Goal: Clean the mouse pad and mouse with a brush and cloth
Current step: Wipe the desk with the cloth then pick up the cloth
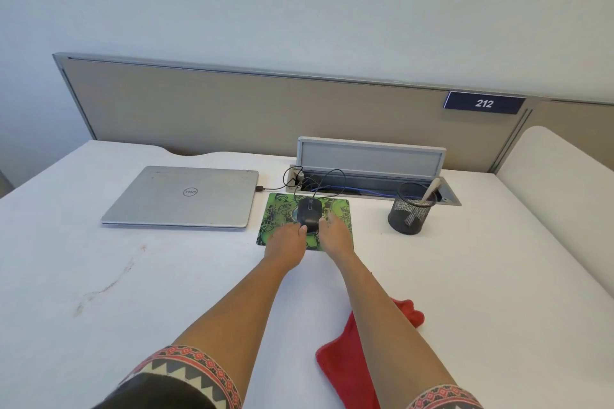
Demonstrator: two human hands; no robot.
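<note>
My left hand (287,242) and right hand (336,233) lie open on the one mouse pad (275,213), thumbs touching the one mouse (309,210) between them; one red cloth (345,362) near me, one brush (431,189) in the mesh cup (407,216)

Office: partitioned desk (432,276), numbered sign (484,103), laptop (186,197).
</note>
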